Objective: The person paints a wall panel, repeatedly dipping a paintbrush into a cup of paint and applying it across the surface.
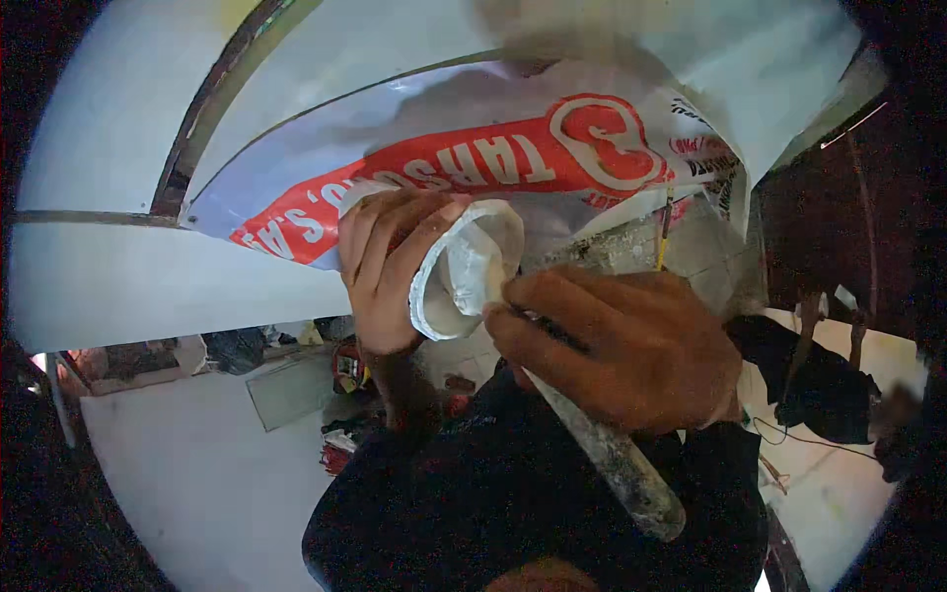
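Observation:
My left hand (380, 261) is wrapped round a white tub (419, 296), its open mouth tilted toward me. White paste coats the tub's rim and inside. Between the thumb and fingers of my right hand (631, 345) is a putty knife, whose worn grey handle (621, 464) slants down to the right. Its end is at the mouth of the tub and carries a lump of white paste (473, 271); the blade itself is mostly hidden by the paste and my fingers.
A white banner with a red band (454, 168) hangs beyond my hands. Pale panels (178, 493) stand around. Another person in dark clothes (829, 385) is at the right, near a cable (819, 441). Dark bags (235, 350) and mixed items lie at the left.

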Demonstrator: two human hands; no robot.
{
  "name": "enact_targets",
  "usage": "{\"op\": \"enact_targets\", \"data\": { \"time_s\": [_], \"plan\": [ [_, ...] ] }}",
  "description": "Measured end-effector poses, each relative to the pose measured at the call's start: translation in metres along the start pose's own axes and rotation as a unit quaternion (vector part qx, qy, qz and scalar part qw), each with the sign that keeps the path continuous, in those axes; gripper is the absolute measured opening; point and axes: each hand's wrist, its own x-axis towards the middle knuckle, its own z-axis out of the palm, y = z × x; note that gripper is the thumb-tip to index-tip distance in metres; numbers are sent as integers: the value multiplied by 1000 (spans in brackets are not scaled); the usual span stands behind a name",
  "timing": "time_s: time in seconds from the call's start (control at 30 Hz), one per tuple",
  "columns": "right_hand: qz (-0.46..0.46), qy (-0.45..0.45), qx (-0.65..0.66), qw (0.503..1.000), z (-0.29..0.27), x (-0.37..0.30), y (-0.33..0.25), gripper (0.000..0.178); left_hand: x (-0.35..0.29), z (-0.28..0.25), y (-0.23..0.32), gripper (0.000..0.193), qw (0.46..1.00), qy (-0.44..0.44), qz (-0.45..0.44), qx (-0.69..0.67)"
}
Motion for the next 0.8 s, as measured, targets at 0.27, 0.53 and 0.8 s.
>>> {"op": "enact_targets", "data": {
  "time_s": [0.27,0.53,0.8],
  "plan": [
    [-19,52,-6,998,1,-6,1,35,-4,5,1,51,1000,24,7,-17],
    [-8,70,3,998,1,-9,2,34,0,3,-11,52,993,-27,112,24],
    [-11,69,5,998,-3,-14,11,37,6,7,-7,53,992,9,129,-16]
  ]
}}
